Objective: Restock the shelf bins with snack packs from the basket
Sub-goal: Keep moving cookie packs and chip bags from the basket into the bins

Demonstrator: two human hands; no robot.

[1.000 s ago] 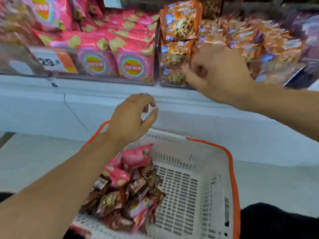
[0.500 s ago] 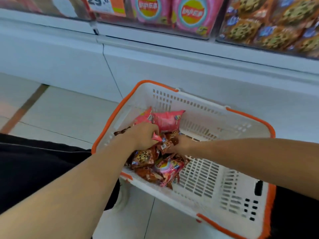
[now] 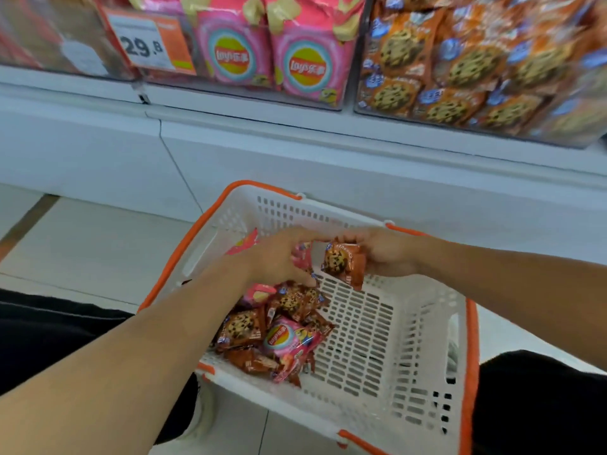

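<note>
While both forearms reach down into the white basket (image 3: 427,339) with its orange rim, the right hand (image 3: 384,254) pinches a brown cookie pack (image 3: 343,262) by its upper edge, fingers curled round it, and the pack hangs above the slotted basket floor, clear of the pile. The left hand (image 3: 279,257) sits just beside it, over the far left part of the basket, fingers bent downward against a pink pack (image 3: 303,256) of which only a sliver shows; whether that pack is gripped or merely touched cannot be told. Below the left hand, a heap of snack packs (image 3: 276,333) lies in the near left part of the basket: mostly brown cookie packs with a pink chip pack (image 3: 289,338) on top near the front. Above, on the white shelf (image 3: 295,149), one clear bin holds upright pink chip bags (image 3: 272,50) and the bin to its right holds stacked orange cookie packs (image 3: 476,70). An orange price tag (image 3: 151,44) reading 29.8 stands left of the chip bags.
</note>
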